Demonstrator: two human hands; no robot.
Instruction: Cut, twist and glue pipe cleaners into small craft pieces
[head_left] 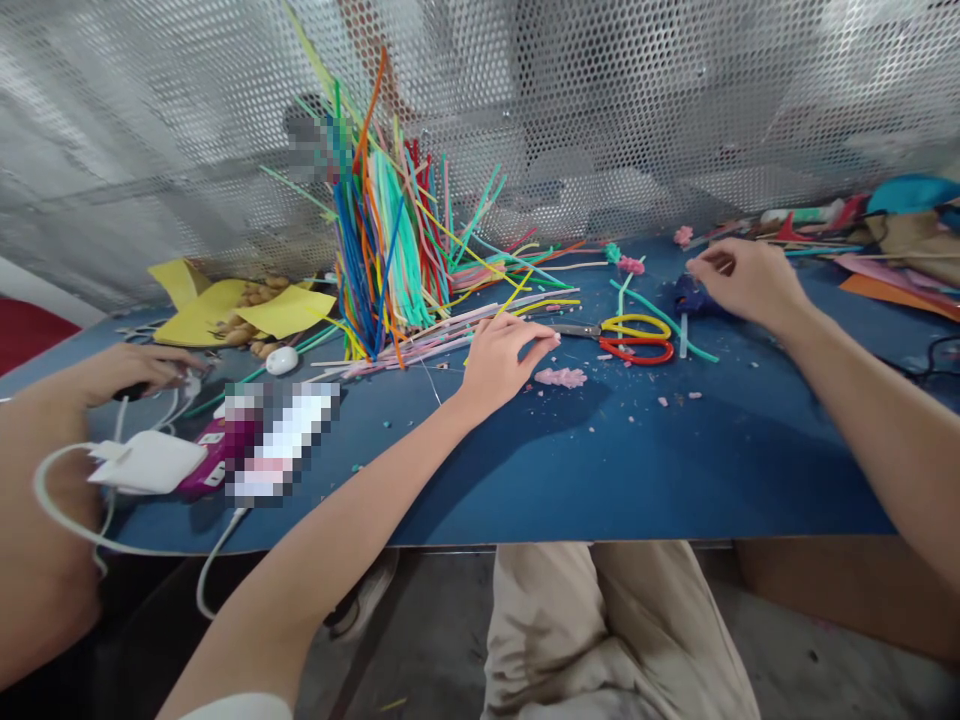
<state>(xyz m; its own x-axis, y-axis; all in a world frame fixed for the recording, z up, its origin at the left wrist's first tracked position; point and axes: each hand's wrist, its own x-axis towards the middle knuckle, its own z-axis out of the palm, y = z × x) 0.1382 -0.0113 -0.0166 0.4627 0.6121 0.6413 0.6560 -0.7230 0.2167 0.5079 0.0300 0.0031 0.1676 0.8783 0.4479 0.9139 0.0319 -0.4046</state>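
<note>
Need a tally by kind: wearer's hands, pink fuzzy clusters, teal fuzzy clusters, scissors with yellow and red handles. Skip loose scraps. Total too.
Wearer's hands, left hand and right hand: 2
Pink fuzzy clusters: 3
Teal fuzzy cluster: 1
Scissors with yellow and red handles: 1
Total: 7

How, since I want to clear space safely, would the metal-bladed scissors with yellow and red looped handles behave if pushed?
The metal-bladed scissors with yellow and red looped handles would probably slide or swivel rather than roll, lying flat on the blue tabletop. Their metal blades suggest stiffness; the loops might swing about the joint.
</note>
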